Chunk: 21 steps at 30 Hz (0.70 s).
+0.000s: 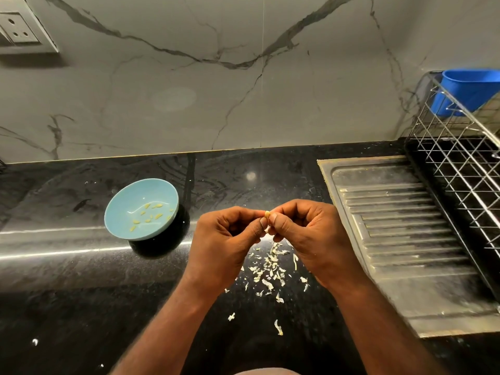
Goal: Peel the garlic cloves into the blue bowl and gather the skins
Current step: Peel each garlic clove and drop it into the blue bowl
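Note:
A small garlic clove (266,214) is pinched between the fingertips of my left hand (226,240) and my right hand (305,234), held above the black counter. Both hands have their fingers curled round it. The light blue bowl (121,212) stands to the left of my hands and holds several peeled yellowish cloves (151,213). Under and just behind my hands lies a scatter of pale garlic skins (267,269) on the counter, with a few stray flakes nearer me.
The black stone counter (67,280) runs to a marble wall. At right is a steel sink drainboard (400,234), then a wire dish rack (460,158) holding a blue plastic tub (470,90). A wall socket (19,31) is top left.

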Available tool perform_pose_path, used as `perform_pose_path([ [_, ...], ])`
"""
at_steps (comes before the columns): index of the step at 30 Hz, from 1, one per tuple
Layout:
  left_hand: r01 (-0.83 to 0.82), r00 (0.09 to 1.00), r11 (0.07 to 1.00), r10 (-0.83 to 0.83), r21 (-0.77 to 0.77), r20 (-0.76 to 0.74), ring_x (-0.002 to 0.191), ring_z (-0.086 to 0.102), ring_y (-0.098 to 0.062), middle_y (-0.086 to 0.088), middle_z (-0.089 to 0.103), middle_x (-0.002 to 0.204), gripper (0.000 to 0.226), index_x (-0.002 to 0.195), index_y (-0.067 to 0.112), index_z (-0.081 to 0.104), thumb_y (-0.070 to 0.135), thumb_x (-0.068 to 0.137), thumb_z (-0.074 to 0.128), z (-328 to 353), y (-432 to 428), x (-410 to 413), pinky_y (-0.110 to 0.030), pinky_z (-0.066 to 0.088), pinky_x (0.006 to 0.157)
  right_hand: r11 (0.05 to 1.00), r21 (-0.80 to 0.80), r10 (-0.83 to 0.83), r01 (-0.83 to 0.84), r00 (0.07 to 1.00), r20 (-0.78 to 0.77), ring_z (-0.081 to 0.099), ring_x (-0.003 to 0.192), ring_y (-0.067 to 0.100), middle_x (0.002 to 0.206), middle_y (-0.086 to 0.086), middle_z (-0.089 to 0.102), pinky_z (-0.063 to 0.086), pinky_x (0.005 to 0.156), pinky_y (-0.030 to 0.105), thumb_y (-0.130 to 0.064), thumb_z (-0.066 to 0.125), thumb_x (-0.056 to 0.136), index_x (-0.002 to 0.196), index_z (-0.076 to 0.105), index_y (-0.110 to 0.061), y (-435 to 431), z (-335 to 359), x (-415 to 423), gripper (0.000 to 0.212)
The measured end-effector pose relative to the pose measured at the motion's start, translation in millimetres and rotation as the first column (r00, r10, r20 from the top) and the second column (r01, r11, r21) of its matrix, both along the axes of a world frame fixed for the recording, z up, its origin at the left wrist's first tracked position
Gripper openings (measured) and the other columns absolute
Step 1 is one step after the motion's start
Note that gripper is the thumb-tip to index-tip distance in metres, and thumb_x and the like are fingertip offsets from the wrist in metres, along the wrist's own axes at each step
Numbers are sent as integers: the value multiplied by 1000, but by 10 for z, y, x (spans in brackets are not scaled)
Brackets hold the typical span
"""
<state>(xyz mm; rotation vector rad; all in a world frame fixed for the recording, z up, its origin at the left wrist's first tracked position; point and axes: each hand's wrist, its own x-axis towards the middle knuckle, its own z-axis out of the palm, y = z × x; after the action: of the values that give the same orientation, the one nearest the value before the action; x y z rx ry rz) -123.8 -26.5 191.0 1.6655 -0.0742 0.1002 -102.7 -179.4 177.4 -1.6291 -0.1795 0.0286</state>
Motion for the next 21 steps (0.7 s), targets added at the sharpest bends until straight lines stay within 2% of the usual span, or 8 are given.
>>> perform_pose_path([
  [3, -4, 1000, 999, 3, 45, 20, 68, 71, -6, 8, 75, 74, 14, 89, 18, 75, 22, 77, 70, -8, 12, 3, -15, 53, 63, 1000, 5, -21, 21, 1000, 15, 68, 62, 15, 69, 3, 72, 57, 62, 26, -33, 72, 78, 80, 72, -10, 24, 5, -6, 23],
  [8, -24, 1000, 998, 22, 51, 20, 69, 71, -7, 6, 75, 75, 15, 90, 18, 76, 24, 77, 71, -31, 4, 8, -17, 54, 64, 998, 28, -58, 57, 998, 17, 65, 57, 5, 65, -2, 71, 51, 56, 16, -8, 74, 84, 79, 71, -4, 73, 0, -33, 7],
  [12, -38, 999, 999, 38, 14, 13, 69, 71, -9, 2, 76, 76, 15, 89, 16, 76, 23, 77, 71, -33, -10, 1, -18, 54, 64, 995, 59, -78, 77, 997, 18, 64, 56, 3, 65, 0, 71, 49, 55, 15, -5, 74, 84, 79, 70, -2, 97, 11, -52, 7],
  [17, -56, 994, 978, 37, -200, -98, 68, 70, -15, -9, 75, 76, 14, 90, 6, 74, 11, 77, 71, -11, -15, 11, -21, 55, 62, 991, 117, -70, 72, 997, -17, 70, 67, 20, 73, 8, 73, 55, 63, 26, -19, 71, 88, 85, 73, -5, 89, -20, -41, 14],
  [21, -55, 990, 974, 25, -220, -137, 68, 70, -17, -11, 75, 76, 18, 90, 3, 74, 11, 74, 72, -19, -10, 10, -22, 57, 64, 991, 122, -42, 46, 999, -31, 72, 72, 23, 78, 8, 75, 57, 66, 29, -13, 67, 89, 89, 74, -6, 50, -30, -17, 10],
])
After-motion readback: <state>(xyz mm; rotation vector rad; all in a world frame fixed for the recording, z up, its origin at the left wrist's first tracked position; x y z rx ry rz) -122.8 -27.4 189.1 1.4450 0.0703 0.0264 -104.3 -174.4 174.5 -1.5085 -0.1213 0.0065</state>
